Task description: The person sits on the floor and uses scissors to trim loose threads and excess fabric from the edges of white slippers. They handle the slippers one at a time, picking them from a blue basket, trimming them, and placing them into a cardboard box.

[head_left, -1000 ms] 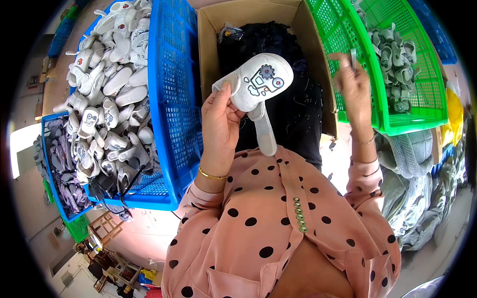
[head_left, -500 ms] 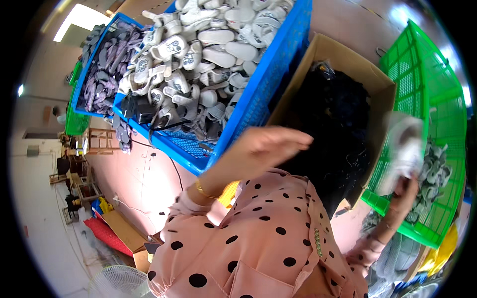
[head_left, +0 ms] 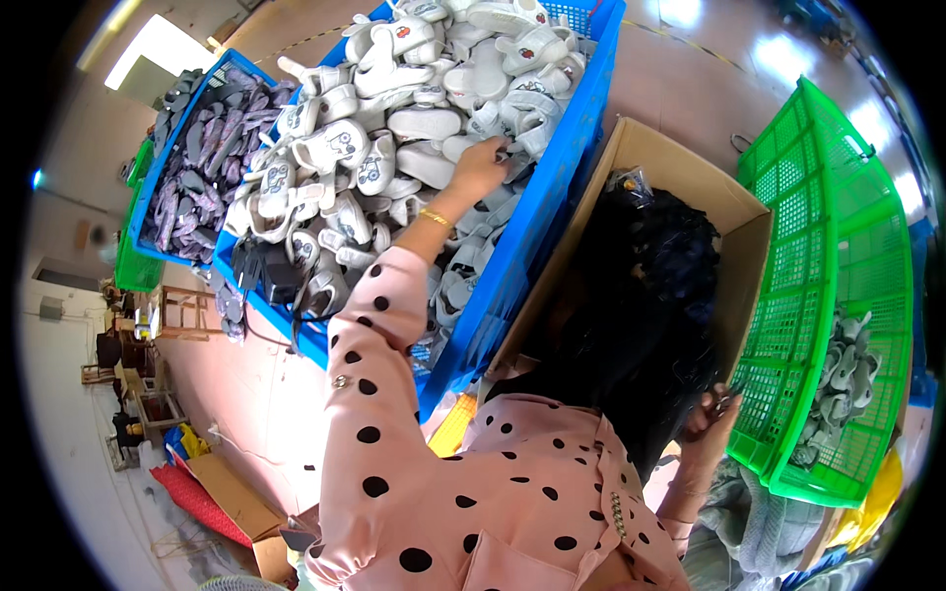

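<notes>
My left hand (head_left: 481, 167) reaches into a heap of white clog-like shoes (head_left: 429, 123) in a large blue crate (head_left: 512, 231). Its fingers are bent together at a white shoe (head_left: 532, 131) near the crate's right wall; the fingertips are partly hidden. My right hand (head_left: 706, 414) is low on the right, between an open cardboard box (head_left: 744, 222) and a green crate (head_left: 778, 394). Those fingers curl around something small and dark, too unclear to name. Several grey-white shoes (head_left: 843, 369) lie inside the green crate.
A smaller blue crate (head_left: 148, 222) of purple-grey shoes (head_left: 202, 148) stands at the far left. Black items fill the cardboard box, with dark strands covering its near part. A black boxy device (head_left: 281, 271) sits on the blue crate's near corner. Flattened cardboard (head_left: 232, 492) lies lower left.
My left hand has moved forward from the front of my body onto the white shoes. My right hand has drawn back from the green crate, and the blurred white shoe has left it.
</notes>
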A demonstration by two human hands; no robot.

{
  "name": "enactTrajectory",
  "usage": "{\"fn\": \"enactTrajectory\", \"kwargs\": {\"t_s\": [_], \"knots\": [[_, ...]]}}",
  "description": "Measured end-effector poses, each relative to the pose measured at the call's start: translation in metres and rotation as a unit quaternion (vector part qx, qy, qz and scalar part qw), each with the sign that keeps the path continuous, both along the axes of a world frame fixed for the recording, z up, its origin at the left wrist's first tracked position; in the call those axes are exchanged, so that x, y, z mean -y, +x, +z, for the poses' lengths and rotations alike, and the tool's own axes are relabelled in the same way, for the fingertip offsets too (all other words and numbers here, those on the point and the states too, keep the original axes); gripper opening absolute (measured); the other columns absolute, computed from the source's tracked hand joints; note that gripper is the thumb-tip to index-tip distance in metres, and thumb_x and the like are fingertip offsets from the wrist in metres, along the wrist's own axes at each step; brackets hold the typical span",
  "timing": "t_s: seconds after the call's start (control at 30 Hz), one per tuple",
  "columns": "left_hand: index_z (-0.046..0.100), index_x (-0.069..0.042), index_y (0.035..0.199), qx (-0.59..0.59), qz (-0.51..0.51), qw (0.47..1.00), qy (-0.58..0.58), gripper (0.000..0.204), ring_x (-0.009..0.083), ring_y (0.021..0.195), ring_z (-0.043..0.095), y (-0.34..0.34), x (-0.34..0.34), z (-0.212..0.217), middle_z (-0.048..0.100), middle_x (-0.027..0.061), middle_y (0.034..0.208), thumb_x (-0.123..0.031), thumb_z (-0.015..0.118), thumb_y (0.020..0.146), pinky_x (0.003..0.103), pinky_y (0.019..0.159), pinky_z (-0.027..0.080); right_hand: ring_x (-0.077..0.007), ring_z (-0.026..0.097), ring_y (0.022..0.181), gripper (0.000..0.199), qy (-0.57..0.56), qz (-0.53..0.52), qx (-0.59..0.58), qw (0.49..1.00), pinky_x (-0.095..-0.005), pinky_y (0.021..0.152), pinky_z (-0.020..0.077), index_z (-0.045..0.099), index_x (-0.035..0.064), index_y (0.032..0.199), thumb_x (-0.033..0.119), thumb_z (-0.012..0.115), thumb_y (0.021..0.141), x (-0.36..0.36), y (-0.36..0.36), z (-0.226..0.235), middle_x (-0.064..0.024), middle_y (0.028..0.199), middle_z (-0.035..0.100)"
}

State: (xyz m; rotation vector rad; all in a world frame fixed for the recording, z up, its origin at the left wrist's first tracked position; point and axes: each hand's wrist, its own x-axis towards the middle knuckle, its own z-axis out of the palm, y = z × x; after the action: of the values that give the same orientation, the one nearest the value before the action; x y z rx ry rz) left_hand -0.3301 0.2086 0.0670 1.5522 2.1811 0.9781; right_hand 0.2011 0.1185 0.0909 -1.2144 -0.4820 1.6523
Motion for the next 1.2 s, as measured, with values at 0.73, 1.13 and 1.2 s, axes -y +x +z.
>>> {"fn": "enactTrajectory", "kwargs": {"t_s": [0.73, 1.13, 1.2], "knots": [[0.053, -0.012, 0.101, 0.001, -0.356, 0.933, -0.058, 0.011, 0.0341, 0.068, 0.063, 0.142, 0.090, 0.218, 0.061, 0.0115, 0.075, -0.021, 0.047, 0.097, 0.045, 0.058, 0.047, -0.0023, 0.042, 0.054, 0.028, 0.400, 0.296, 0.168, 0.851, -0.0184, 0.050, 0.0302, 0.063, -0.0032, 0.109, 0.011, 0.068, 0.085, -0.012, -0.145, 0.110, 0.0030, 0.070, 0.056], [0.058, 0.000, 0.079, -0.060, -0.421, 0.904, 0.051, 0.015, 0.0362, 0.071, 0.063, 0.280, 0.019, 0.131, 0.065, 0.0163, 0.080, -0.007, 0.052, 0.091, 0.039, 0.060, 0.048, -0.0010, 0.042, 0.063, 0.016, 0.095, 0.368, 0.059, 0.923, -0.0191, 0.055, 0.0337, 0.066, 0.0008, 0.097, 0.015, 0.066, 0.091, 0.021, -0.054, 0.077, 0.0071, 0.075, 0.056], [0.063, -0.002, 0.082, 0.101, -0.414, 0.892, 0.149, 0.018, 0.0324, 0.072, 0.065, 0.289, 0.024, 0.153, 0.068, 0.0136, 0.084, -0.010, 0.052, 0.093, 0.038, 0.063, 0.050, -0.0010, 0.032, 0.053, 0.012, 0.051, 0.283, 0.081, 0.954, -0.0202, 0.047, 0.0234, 0.065, 0.0040, 0.090, 0.016, 0.066, 0.092, 0.038, -0.038, 0.060, 0.0093, 0.065, 0.046]]}}
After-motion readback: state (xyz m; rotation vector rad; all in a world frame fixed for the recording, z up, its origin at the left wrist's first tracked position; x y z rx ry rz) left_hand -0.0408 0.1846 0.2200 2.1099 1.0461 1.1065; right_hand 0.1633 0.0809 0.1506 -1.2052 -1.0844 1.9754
